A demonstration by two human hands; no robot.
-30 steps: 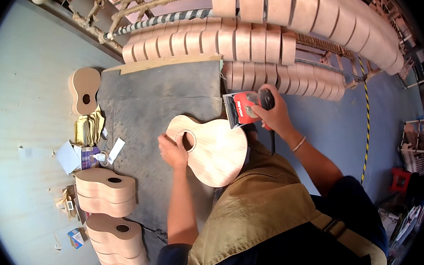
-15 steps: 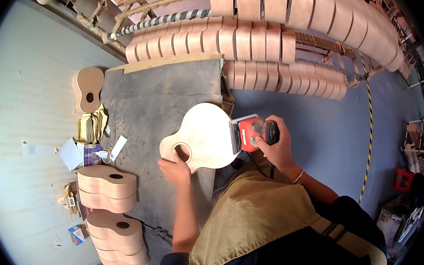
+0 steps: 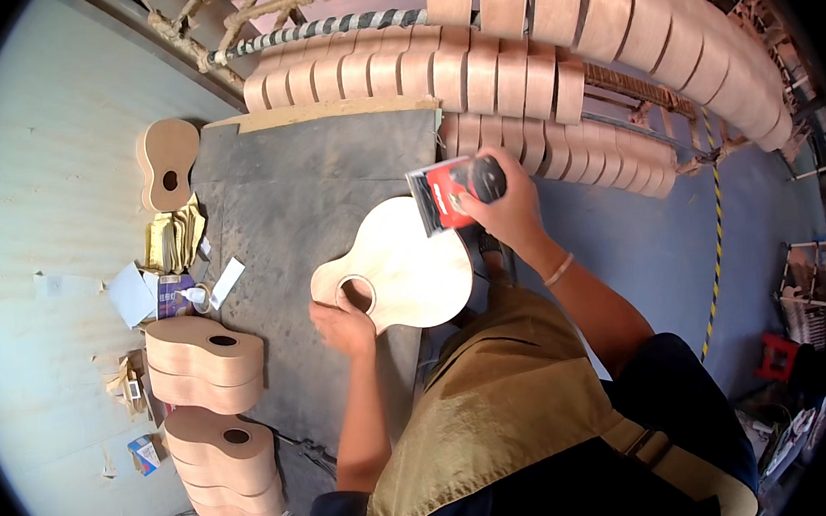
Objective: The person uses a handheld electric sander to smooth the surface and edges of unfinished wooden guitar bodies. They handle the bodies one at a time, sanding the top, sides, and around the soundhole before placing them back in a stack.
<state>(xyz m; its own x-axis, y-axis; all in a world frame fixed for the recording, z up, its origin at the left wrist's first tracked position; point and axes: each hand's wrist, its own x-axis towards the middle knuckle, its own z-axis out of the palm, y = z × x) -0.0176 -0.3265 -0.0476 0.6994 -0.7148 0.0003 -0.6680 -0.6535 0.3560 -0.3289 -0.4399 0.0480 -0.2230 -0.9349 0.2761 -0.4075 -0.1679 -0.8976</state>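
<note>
A pale wooden ukulele body with a round sound hole lies tilted over the right edge of the dark workbench. My left hand is closed on its narrower end, with the thumb at the sound hole and the other fingers mostly hidden at the edge. In my right hand is a red and black power sander, gripped by its dark rear. The sander's flat pad sits at the far right rim of the body's wide end; whether it touches the wood I cannot tell.
Stacked ukulele bodies stand left of the bench, with another body farther back. Sanding sheets, a small white bottle and a white strip lie between them. Racks of curved wooden bodies line the back.
My right hand has carried the sander away from me and slightly left, from the body's right edge to its far right rim. The sander has turned a little. My left hand keeps its hold.
</note>
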